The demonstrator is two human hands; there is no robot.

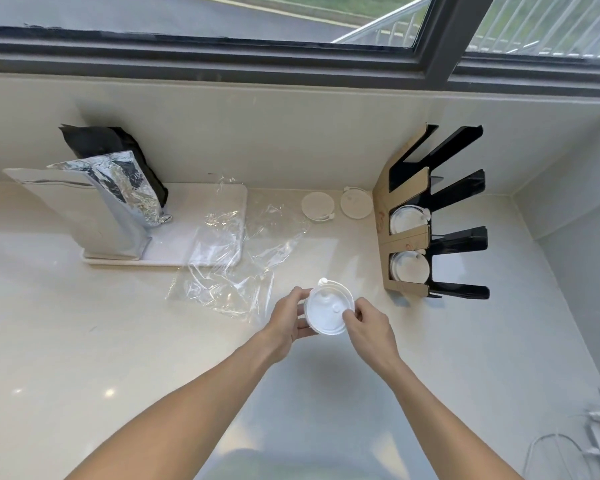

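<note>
A white lidded cup stands on the pale counter in front of me. My left hand grips the cup's left side, fingers curled round it. My right hand pinches the right rim of its white lid, which has a small raised tab at the top edge. Two loose white lids lie flat further back. A cardboard and black cup carrier stands at the right, with two lidded cups in its slots.
Crumpled clear plastic wrap lies left of the cup, partly over a white tray. On the tray stand a silver foil bag and a black bag. A window runs along the back wall. White wire items sit at the lower right.
</note>
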